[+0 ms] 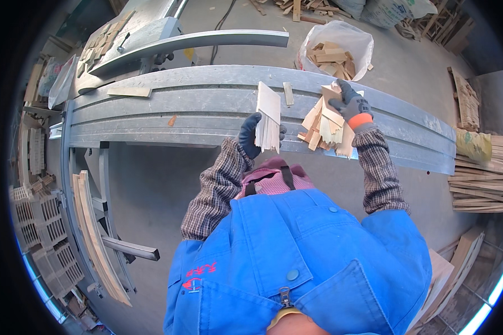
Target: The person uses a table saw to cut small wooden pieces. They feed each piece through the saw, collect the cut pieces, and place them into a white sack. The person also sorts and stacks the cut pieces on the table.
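My left hand [248, 135], in a dark work glove, is closed round an upright stack of thin wood slats [269, 114] with slanted top ends. My right hand [354, 105], gloved with an orange cuff, is at the far right side of a loose pile of wood slats [321, 121]. Its thumb and fingers close on a thin wood piece [331, 90] at the pile's top. Both hands are over a long grey metal table [207, 89] with grooves. Between them a single small slat [288, 94] lies flat.
Beyond the table stands a white sack [363, 42] of wood offcuts. A metal rail [223, 39] crosses above the table's far left side. Another slat [129, 91] and a small brown chip [172, 120] lie on the left. Long boards [486, 178] are stacked at right.
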Action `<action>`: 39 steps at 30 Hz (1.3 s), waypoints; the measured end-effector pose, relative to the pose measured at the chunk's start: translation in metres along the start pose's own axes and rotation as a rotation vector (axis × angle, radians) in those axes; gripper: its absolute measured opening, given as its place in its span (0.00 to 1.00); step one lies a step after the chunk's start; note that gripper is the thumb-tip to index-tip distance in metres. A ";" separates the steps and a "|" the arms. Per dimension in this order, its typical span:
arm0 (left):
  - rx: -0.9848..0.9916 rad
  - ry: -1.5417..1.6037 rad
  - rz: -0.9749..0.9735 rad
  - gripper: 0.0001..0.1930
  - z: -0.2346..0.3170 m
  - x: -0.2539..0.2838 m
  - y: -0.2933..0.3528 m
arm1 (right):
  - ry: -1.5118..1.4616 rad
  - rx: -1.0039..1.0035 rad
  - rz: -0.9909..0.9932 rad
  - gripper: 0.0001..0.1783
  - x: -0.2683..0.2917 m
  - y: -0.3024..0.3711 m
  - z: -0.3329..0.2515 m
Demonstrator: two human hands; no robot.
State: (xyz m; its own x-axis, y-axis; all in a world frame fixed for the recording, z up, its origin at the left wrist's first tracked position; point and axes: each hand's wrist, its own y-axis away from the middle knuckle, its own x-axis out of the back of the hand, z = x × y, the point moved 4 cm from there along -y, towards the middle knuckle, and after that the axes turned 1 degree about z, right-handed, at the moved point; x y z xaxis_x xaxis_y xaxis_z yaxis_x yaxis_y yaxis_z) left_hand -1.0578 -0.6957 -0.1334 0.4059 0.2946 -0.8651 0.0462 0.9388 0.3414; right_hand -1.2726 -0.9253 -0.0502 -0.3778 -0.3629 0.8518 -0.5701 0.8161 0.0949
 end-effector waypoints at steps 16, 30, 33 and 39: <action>-0.233 -1.150 0.121 0.42 0.021 -0.089 0.014 | -1.026 -0.170 -0.303 0.37 -0.073 0.020 -0.103; -0.416 -1.362 0.629 0.43 0.050 -0.066 0.022 | -1.454 -0.193 -0.303 0.32 -0.069 0.022 -0.113; -0.197 -1.042 0.596 0.29 0.050 -0.038 0.015 | -1.370 -0.098 -0.308 0.30 -0.071 0.022 -0.109; -0.506 -1.842 0.739 0.20 0.066 -0.054 0.017 | -0.911 -0.124 -0.401 0.29 -0.056 -0.009 -0.101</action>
State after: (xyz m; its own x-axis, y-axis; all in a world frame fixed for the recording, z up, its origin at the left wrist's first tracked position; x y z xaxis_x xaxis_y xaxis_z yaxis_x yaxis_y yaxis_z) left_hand -1.0184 -0.7076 -0.0562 0.4903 0.3766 0.7860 -0.5976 0.8017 -0.0113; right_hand -1.1728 -0.8671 -0.0469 -0.6187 -0.7851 0.0302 -0.7172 0.5800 0.3861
